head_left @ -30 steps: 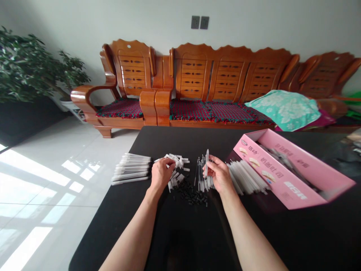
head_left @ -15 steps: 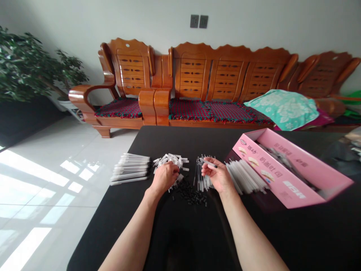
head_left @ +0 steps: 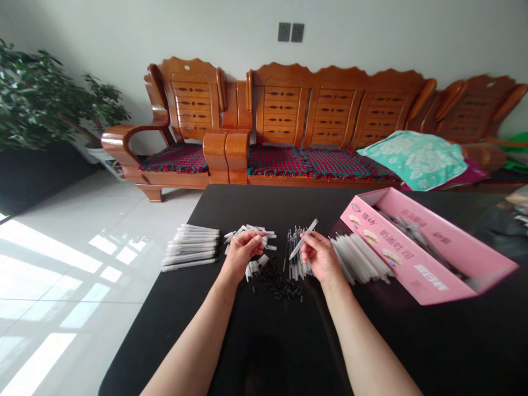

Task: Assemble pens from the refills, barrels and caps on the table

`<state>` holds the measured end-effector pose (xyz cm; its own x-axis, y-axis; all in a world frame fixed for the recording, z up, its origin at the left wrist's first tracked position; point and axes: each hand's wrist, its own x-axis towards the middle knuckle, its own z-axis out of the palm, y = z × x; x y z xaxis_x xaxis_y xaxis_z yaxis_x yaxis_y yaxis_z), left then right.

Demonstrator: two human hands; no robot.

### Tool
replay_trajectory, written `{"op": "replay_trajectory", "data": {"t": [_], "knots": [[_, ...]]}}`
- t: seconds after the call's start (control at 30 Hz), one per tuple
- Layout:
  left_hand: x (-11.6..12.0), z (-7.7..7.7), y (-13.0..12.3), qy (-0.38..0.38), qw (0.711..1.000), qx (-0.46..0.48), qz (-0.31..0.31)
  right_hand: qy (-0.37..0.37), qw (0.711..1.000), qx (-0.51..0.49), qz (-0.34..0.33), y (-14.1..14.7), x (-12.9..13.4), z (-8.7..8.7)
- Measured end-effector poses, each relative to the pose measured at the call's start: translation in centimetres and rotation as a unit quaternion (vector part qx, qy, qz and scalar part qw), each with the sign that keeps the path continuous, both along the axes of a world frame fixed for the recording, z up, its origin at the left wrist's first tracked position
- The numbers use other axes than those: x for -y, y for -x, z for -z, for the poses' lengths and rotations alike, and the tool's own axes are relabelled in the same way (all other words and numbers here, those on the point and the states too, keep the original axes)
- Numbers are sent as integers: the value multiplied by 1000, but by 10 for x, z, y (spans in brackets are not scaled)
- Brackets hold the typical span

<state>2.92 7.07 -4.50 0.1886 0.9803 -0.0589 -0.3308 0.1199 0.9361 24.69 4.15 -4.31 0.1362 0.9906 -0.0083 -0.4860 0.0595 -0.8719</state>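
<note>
The right hand pinches a slim white pen between thumb and fingers, tilted up over a bunch of thin refills. The left hand curls just over a heap of short white barrels; whether it grips one, I cannot tell. Small black pieces lie between the hands on the black table.

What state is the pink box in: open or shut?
Open: the inside of the pink cardboard box shows from above, with greyish items lying in it.
</note>
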Motion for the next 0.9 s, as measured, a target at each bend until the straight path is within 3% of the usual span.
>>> {"op": "replay_trajectory", "data": {"t": [0.17,0.9], "knots": [[2,3,-6,49,997,56,23,-21,1000,19,-13,4,2,0],[11,4,-18,59,996,-8,66,-16,998,47,-31,7,3,2]]}}
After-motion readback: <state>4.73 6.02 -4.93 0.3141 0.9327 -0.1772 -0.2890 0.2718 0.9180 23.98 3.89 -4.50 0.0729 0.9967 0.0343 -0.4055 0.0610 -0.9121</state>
